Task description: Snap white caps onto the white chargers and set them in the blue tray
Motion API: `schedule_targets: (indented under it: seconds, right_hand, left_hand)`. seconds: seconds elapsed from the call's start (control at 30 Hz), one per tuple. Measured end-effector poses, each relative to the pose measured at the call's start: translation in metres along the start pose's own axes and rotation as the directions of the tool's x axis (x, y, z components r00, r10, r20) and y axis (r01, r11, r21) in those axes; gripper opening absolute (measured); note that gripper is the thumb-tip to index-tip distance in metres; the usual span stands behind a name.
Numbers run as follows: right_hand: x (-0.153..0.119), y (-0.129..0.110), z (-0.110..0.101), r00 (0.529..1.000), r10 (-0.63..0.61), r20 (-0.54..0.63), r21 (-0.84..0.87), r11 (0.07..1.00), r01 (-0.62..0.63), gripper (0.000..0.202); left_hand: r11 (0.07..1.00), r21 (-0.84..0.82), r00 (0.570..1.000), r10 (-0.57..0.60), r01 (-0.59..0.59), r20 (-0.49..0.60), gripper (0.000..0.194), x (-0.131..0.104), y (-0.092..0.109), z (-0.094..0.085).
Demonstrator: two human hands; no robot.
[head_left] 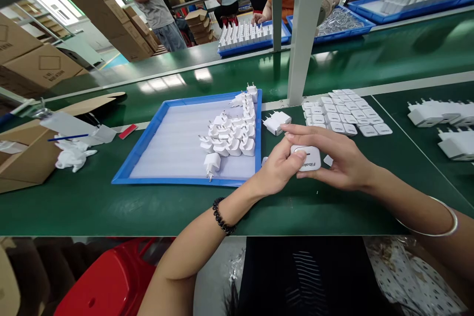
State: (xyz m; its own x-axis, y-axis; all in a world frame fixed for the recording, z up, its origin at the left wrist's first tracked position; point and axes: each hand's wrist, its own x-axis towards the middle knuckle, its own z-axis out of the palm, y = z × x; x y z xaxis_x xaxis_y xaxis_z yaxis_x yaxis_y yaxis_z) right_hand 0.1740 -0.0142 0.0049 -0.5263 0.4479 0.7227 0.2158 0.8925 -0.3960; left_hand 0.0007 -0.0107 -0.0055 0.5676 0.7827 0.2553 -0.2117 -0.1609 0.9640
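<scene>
A white plug charger (pixel 314 159) with lettering on its face is between my two hands, above the green bench. My left hand (pixel 278 165) is closed, its thumb pressing on the charger's face. The fingers of my right hand (pixel 342 157) wrap round the charger from the right, above and below. Just beyond my hands lie white chargers (pixel 277 122) with their pins to the left. A blue-rimmed tray (pixel 155 180) on the left holds several more white chargers (pixel 233 133), bunched at its right side. Rows of white square pieces (pixel 344 113) lie beyond my right hand.
A grey post (pixel 301 34) rises behind the bench (pixel 177 212). More chargers (pixel 440 112) stand at the far right. An open cardboard box (pixel 33 158) and a crumpled white cloth (pixel 74 154) are at left. Filled trays and co-workers are across the bench; a red stool (pixel 107 276) stands below.
</scene>
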Motion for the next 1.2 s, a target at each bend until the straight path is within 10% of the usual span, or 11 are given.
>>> schedule_targets:
  seconds: [0.7, 1.0, 1.2]
  right_hand:
    - [0.001, 0.002, 0.009, 0.992, -0.124, 0.011, -0.208, 0.97, 0.123, 0.043]
    - [-0.004, 0.003, 0.011, 0.967, 0.252, -0.02, 0.143, 0.958, -0.247, 0.045]
    - [-0.004, 0.002, 0.009, 0.966, 0.252, -0.054, 0.136, 0.961, -0.243, 0.045]
  left_hand:
    - [1.0, -0.019, 1.0, 0.01, -0.01, 0.011, 0.037, 0.005, -0.003, -0.001]
    - [0.947, -0.266, 0.983, -0.185, 0.179, 0.001, 0.046, 0.008, -0.005, -0.007]
    - [0.916, -0.339, 0.976, -0.213, 0.215, 0.044, 0.046, 0.008, -0.004, -0.003]
